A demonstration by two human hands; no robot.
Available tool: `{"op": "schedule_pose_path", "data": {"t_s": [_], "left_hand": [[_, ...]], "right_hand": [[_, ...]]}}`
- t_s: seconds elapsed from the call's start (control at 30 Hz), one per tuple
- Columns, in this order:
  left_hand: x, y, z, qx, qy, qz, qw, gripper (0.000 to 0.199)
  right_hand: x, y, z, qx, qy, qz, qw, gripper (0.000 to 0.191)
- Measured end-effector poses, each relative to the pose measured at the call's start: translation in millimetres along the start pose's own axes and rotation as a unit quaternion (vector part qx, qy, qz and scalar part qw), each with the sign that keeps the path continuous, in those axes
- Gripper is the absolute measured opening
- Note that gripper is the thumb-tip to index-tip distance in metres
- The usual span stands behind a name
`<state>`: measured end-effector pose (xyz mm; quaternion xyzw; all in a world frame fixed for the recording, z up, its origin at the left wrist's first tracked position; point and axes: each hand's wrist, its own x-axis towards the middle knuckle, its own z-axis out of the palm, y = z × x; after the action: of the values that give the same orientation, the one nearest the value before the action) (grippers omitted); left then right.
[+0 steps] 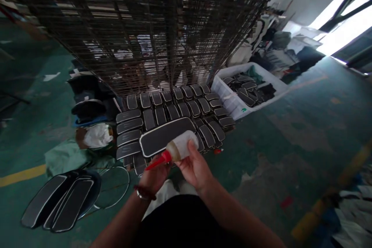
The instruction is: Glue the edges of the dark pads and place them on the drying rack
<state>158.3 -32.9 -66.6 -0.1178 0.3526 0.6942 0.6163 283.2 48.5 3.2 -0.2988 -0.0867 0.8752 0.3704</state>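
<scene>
A white squeeze bottle (184, 144) with a red nozzle is gripped in my right hand (195, 167), tilted so the nozzle points down and left. Behind it is a large dark panel (165, 135) with rounded corners and a pale edge; it looks raised above the others. My left hand (155, 176), with a dark red bracelet and a metal band at the wrist, is closed at the panel's near edge. The nozzle crosses in front of its fingers and partly hides them. Beneath lie rows of smaller dark panels (129, 126) in stacks.
A tall metal mesh rack (171, 27) rises just beyond the panels. To the right stands a white bin (235, 112) holding dark pieces. At lower left, several panels (74, 203) rest on a round container beside a metal hoop (128, 186). Dark bundles (87, 100) lie left.
</scene>
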Motion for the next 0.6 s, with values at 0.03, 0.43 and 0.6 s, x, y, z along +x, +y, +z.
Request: {"op": "schedule_pose_path", "data": {"t_s": [0.03,0.43,0.6], "left_hand": [[-2,8,-18.1,0.036,0.031,-0.007,0.999,0.025],[14,145,40.6,0.235,0.019,-0.116,0.965,0.027],[20,134,62.0,0.278,0.021,-0.141,0.950,0.049]], "right_hand": [[1,-9,-3,-0.017,0.004,0.022,1.000,0.049],[25,-57,3,-0.199,-0.040,0.172,0.964,0.047],[33,-36,6,-0.187,-0.071,0.201,0.959,0.049]]}}
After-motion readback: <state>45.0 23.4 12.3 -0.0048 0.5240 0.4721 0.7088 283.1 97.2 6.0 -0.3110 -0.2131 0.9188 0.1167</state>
